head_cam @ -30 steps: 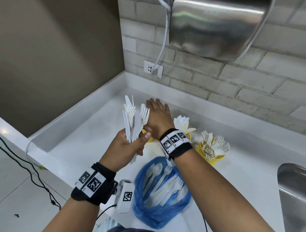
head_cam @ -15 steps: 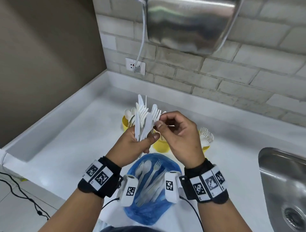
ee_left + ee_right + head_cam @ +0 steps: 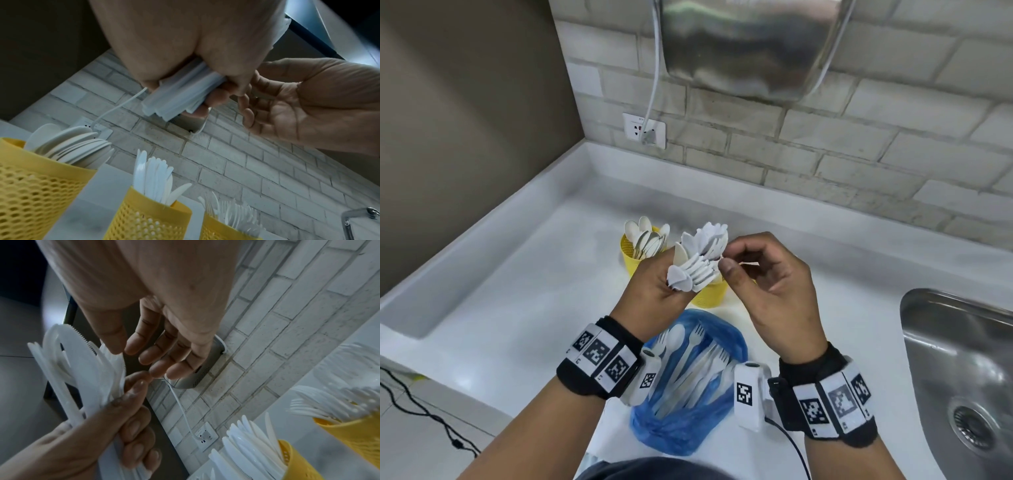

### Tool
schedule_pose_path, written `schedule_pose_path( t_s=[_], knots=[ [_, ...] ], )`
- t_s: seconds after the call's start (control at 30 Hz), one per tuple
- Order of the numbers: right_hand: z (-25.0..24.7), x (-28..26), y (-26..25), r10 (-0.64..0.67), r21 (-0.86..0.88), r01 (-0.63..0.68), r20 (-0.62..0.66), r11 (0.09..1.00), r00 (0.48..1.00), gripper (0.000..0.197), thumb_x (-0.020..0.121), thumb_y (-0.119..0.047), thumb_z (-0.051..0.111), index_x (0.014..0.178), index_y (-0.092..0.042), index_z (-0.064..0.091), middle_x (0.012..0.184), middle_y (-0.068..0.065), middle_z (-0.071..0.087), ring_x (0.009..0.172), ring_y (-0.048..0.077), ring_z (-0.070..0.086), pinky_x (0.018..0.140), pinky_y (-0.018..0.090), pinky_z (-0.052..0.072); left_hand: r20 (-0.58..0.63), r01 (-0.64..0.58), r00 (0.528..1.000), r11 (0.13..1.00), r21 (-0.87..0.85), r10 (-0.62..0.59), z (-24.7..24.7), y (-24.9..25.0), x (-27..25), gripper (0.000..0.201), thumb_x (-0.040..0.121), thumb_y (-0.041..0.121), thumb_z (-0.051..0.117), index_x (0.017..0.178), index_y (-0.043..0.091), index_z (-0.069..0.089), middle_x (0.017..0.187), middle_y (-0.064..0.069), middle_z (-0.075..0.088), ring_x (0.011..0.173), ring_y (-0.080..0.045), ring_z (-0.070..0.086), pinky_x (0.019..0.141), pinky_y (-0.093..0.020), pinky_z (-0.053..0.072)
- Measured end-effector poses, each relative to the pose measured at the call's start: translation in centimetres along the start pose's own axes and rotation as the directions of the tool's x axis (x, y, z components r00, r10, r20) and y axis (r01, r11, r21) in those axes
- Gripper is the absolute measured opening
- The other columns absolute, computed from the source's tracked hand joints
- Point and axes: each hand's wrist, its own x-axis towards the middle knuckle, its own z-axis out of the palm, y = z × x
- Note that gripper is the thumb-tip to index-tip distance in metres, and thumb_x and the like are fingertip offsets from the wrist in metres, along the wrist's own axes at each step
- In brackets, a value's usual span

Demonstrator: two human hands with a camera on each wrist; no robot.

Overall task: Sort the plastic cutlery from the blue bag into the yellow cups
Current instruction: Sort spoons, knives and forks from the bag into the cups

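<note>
My left hand [image 3: 681,274] grips a bundle of white plastic cutlery [image 3: 698,253] by the handles, above the cups. My right hand [image 3: 726,260] hovers at the bundle's tips with loosely curled fingers [image 3: 144,356] and nothing between them. Three yellow mesh cups stand behind: spoons [image 3: 30,186], knives [image 3: 148,219], forks [image 3: 216,230]. From the head view the spoon cup [image 3: 631,260] and knife cup [image 3: 709,296] show, while the fork cup is hidden by my right hand. The blue bag [image 3: 729,346] lies below my wrists with several forks and spoons [image 3: 688,356] inside.
A steel sink [image 3: 962,359] is set into the white counter [image 3: 534,291] at the right. A wall socket [image 3: 643,132] with a cable and a metal hand dryer [image 3: 750,51] are on the brick wall behind. A raised ledge borders the counter's left side.
My right hand came back from over the cups to the bundle, pinched at a fork tip, and now has its fingers loose beside the tips. The bundle has tilted toward me.
</note>
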Motion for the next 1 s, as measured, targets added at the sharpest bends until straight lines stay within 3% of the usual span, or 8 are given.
schedule_pose_path(
  t_s=[0.2, 0.3, 0.33, 0.43, 0.53, 0.73, 0.9, 1.0],
  knots=[
    [-0.4, 0.3, -0.8, -0.016, -0.019, 0.018, 0.077, 1.000, 0.997, 0.021, 0.098, -0.012, 0.059, 0.115, -0.018, 0.070, 0.113, 0.008, 0.068, 0.106, 0.027, 0.067, 0.094, 0.050, 0.055, 0.013, -0.021, 1.000, 1.000, 0.005, 0.021, 0.0, 0.0, -0.2, 0.009, 0.093, 0.007, 0.071, 0.102, 0.006, 0.071, 0.082, 0.011, 0.067, 0.075, 0.000, 0.060, 0.069, -0.010, 0.044],
    [-0.7, 0.3, -1.3, -0.026, -0.020, 0.028, 0.086, 0.999, 0.996, 0.020, 0.099, -0.013, 0.057, 0.113, -0.016, 0.072, 0.111, 0.005, 0.068, 0.105, 0.026, 0.068, 0.091, 0.043, 0.056, 0.051, -0.068, 0.997, 0.996, 0.058, 0.065, -0.2, -0.4, -0.1, 0.012, 0.090, -0.004, 0.070, 0.094, 0.007, 0.069, 0.081, 0.012, 0.065, 0.074, -0.001, 0.058, 0.068, -0.017, 0.047],
    [-0.8, 0.4, -1.5, -0.036, -0.028, 0.038, 0.093, 0.999, 0.995, 0.020, 0.100, -0.012, 0.057, 0.113, -0.014, 0.072, 0.110, 0.004, 0.068, 0.104, 0.024, 0.067, 0.089, 0.038, 0.055, 0.062, -0.090, 0.994, 0.993, 0.078, 0.085, -0.3, -0.5, 0.0, 0.023, 0.089, -0.007, 0.069, 0.088, 0.016, 0.067, 0.080, 0.015, 0.064, 0.072, -0.001, 0.057, 0.067, -0.018, 0.048],
    [-1.3, 0.7, -2.0, -0.079, -0.089, 0.093, 0.149, 0.992, 0.986, 0.014, 0.097, -0.011, 0.063, 0.105, -0.012, 0.074, 0.104, 0.003, 0.068, 0.097, 0.020, 0.067, 0.084, 0.028, 0.053, 0.084, -0.136, 0.989, 0.982, 0.130, 0.126, -0.3, 0.1, 0.1, 0.059, 0.084, -0.013, 0.068, 0.090, 0.044, 0.051, 0.085, 0.036, 0.060, 0.075, 0.012, 0.054, 0.068, -0.003, 0.036],
    [-1.7, 0.9, -2.3, -0.103, -0.148, 0.131, 0.182, 0.980, 0.978, 0.010, 0.093, -0.010, 0.068, 0.099, -0.013, 0.075, 0.096, 0.001, 0.070, 0.090, 0.021, 0.068, 0.082, 0.029, 0.053, 0.115, -0.180, 0.980, 0.973, 0.142, 0.164, -0.2, -0.1, 0.0, 0.048, 0.083, -0.016, 0.068, 0.089, 0.030, 0.057, 0.091, 0.042, 0.059, 0.080, 0.018, 0.053, 0.071, 0.001, 0.034],
    [-1.6, 1.0, -2.4, -0.110, -0.167, 0.131, 0.126, 0.977, 0.986, 0.009, 0.090, -0.008, 0.069, 0.093, -0.010, 0.078, 0.091, 0.002, 0.071, 0.085, 0.020, 0.069, 0.079, 0.026, 0.053, 0.165, -0.158, 0.977, 0.977, 0.145, 0.134, -0.3, 0.4, -0.2, 0.053, 0.080, -0.019, 0.065, 0.094, 0.029, 0.048, 0.087, 0.045, 0.056, 0.076, 0.020, 0.052, 0.064, 0.002, 0.033],
    [-1.4, 1.0, -2.4, -0.158, -0.191, 0.165, 0.053, 0.968, 0.986, 0.008, 0.091, -0.003, 0.070, 0.093, -0.007, 0.077, 0.091, 0.004, 0.071, 0.084, 0.019, 0.069, 0.077, 0.024, 0.052, 0.169, -0.141, 0.978, 0.982, 0.122, 0.119, -0.5, 1.0, -0.1, 0.077, 0.083, -0.015, 0.061, 0.091, 0.061, 0.049, 0.084, 0.038, 0.055, 0.073, 0.011, 0.051, 0.064, -0.003, 0.033],
    [-1.8, 1.2, -2.8, -0.198, -0.168, 0.193, -0.011, 0.967, 0.980, 0.009, 0.093, 0.001, 0.069, 0.093, -0.005, 0.075, 0.092, 0.009, 0.071, 0.086, 0.020, 0.069, 0.078, 0.025, 0.052, 0.171, -0.098, 0.982, 0.990, 0.104, 0.079, -0.3, 0.3, -0.3, 0.060, 0.090, -0.005, 0.064, 0.096, 0.053, 0.054, 0.085, 0.025, 0.060, 0.075, -0.001, 0.054, 0.065, -0.009, 0.039]
  ],
)
